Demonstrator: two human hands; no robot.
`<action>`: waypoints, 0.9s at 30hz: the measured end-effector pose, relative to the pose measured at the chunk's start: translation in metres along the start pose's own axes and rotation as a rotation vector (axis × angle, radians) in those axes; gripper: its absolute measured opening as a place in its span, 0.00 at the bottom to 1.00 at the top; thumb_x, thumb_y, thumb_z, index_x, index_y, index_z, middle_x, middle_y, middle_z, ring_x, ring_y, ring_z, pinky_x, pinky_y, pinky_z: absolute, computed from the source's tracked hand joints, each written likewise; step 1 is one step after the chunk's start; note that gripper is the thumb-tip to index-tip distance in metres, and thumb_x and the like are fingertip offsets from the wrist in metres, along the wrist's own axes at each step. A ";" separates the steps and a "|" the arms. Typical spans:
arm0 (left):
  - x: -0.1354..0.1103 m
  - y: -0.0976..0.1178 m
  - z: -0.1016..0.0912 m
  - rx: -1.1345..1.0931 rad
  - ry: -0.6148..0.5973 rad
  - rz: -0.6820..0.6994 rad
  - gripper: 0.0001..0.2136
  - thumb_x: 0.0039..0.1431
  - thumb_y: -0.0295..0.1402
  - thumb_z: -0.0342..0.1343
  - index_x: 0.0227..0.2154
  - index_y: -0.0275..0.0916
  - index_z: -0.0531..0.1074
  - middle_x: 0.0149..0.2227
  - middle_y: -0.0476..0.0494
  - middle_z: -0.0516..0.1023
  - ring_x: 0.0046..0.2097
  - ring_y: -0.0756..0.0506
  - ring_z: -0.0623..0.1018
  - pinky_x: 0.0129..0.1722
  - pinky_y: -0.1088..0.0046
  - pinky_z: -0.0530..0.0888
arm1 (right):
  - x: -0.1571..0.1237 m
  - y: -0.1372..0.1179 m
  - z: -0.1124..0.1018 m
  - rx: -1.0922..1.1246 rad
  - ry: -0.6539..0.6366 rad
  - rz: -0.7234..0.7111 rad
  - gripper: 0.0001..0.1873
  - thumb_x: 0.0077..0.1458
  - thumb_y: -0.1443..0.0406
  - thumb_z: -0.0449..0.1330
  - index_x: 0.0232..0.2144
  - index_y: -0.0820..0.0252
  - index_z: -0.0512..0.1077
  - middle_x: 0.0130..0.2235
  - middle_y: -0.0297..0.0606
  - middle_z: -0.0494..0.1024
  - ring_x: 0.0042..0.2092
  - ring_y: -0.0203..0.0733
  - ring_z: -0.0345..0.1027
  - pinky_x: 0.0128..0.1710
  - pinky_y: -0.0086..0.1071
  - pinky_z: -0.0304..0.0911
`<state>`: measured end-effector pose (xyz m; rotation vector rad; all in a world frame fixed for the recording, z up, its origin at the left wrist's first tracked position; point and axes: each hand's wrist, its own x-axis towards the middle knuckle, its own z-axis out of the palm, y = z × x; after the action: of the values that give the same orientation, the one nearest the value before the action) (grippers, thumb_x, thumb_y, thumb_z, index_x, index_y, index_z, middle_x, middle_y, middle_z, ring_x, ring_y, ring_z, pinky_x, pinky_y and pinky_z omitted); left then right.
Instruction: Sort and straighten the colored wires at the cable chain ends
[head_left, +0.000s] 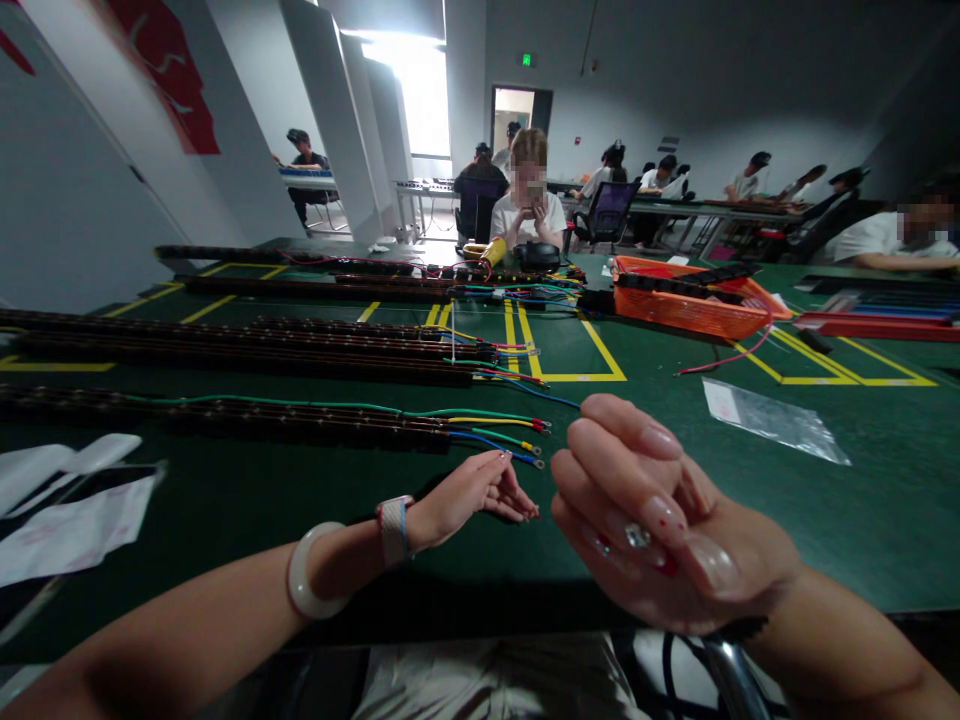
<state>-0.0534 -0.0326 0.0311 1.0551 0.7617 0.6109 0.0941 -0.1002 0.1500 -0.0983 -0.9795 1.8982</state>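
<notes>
My left hand [484, 490] is low over the green table, its fingers bent together and pointing down to the right. Nothing shows between them. Just beyond it lie ring terminals [537, 463] on the ends of blue, green, yellow and red wires, which run out of a long dark cable bundle [300, 415]. Closer to the camera, my right hand [660, 510] is raised with its fingers curled in toward the thumb. I see no object in it, though the inside of the palm is partly hidden. A ring with a clear stone sits on one finger.
More dark wire bundles [360, 340] lie across the table. An orange basket [682, 310] holds black parts. A clear plastic bag [780, 420] lies at right, white papers [75, 510] at left. A person [529, 205] sits opposite; others work at benches behind.
</notes>
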 end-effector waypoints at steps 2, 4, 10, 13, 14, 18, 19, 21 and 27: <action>0.000 0.000 0.000 0.001 0.002 0.000 0.17 0.56 0.48 0.48 0.24 0.38 0.64 0.27 0.40 0.78 0.32 0.44 0.77 0.36 0.68 0.71 | 0.000 0.000 0.000 0.018 0.000 0.005 0.20 0.40 0.70 0.67 0.27 0.54 0.57 0.24 0.25 0.62 0.26 0.32 0.57 0.26 0.26 0.57; 0.000 0.001 0.000 0.004 0.005 -0.003 0.17 0.56 0.48 0.48 0.24 0.38 0.64 0.27 0.40 0.78 0.32 0.44 0.77 0.36 0.68 0.71 | 0.000 0.000 0.001 0.032 -0.003 -0.002 0.22 0.39 0.70 0.67 0.27 0.54 0.56 0.23 0.25 0.61 0.26 0.32 0.57 0.26 0.26 0.57; -0.002 0.003 0.002 0.006 0.008 -0.029 0.15 0.58 0.44 0.47 0.25 0.37 0.66 0.24 0.44 0.77 0.30 0.45 0.77 0.33 0.71 0.71 | 0.001 0.002 0.005 0.028 0.033 -0.033 0.23 0.36 0.71 0.67 0.26 0.54 0.55 0.22 0.24 0.57 0.25 0.31 0.56 0.25 0.25 0.56; 0.000 0.003 0.001 0.022 0.002 -0.024 0.16 0.58 0.44 0.46 0.26 0.36 0.66 0.25 0.44 0.77 0.30 0.46 0.77 0.32 0.72 0.71 | 0.000 0.002 0.005 0.016 0.050 -0.036 0.22 0.36 0.72 0.66 0.26 0.54 0.55 0.21 0.24 0.56 0.24 0.31 0.56 0.24 0.24 0.56; 0.000 0.003 0.001 0.030 -0.002 -0.019 0.16 0.59 0.44 0.46 0.26 0.36 0.66 0.26 0.43 0.77 0.31 0.46 0.77 0.33 0.72 0.71 | 0.000 0.002 0.005 0.019 0.050 -0.032 0.22 0.36 0.72 0.65 0.26 0.54 0.55 0.21 0.24 0.56 0.24 0.31 0.56 0.24 0.24 0.56; -0.001 0.003 0.002 0.051 -0.007 -0.008 0.17 0.60 0.44 0.44 0.28 0.35 0.67 0.27 0.44 0.77 0.32 0.45 0.77 0.34 0.70 0.72 | 0.000 0.000 0.006 0.039 0.047 -0.017 0.20 0.37 0.74 0.63 0.26 0.54 0.55 0.22 0.24 0.58 0.25 0.30 0.57 0.26 0.23 0.57; -0.003 0.004 0.003 0.049 -0.005 -0.002 0.17 0.60 0.44 0.44 0.28 0.36 0.67 0.26 0.45 0.77 0.32 0.46 0.77 0.34 0.70 0.72 | 0.000 0.000 0.006 0.042 0.048 -0.017 0.20 0.37 0.74 0.63 0.26 0.54 0.55 0.22 0.24 0.58 0.25 0.30 0.57 0.26 0.23 0.58; -0.005 0.005 0.005 0.031 0.004 0.027 0.16 0.59 0.44 0.45 0.27 0.36 0.67 0.26 0.46 0.77 0.31 0.46 0.77 0.34 0.71 0.72 | 0.000 0.000 0.006 0.042 0.049 -0.015 0.19 0.38 0.73 0.63 0.26 0.54 0.56 0.22 0.24 0.60 0.25 0.30 0.58 0.26 0.23 0.58; -0.004 0.000 0.002 -0.004 -0.035 0.076 0.18 0.58 0.46 0.46 0.26 0.36 0.69 0.23 0.47 0.76 0.31 0.46 0.78 0.36 0.68 0.72 | 0.003 0.005 0.000 0.018 0.139 -0.030 0.19 0.41 0.70 0.66 0.27 0.55 0.57 0.25 0.25 0.66 0.27 0.30 0.61 0.30 0.26 0.60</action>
<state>-0.0543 -0.0373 0.0326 1.0917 0.6927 0.6568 0.0890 -0.0993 0.1479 -0.2008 -0.8648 1.8460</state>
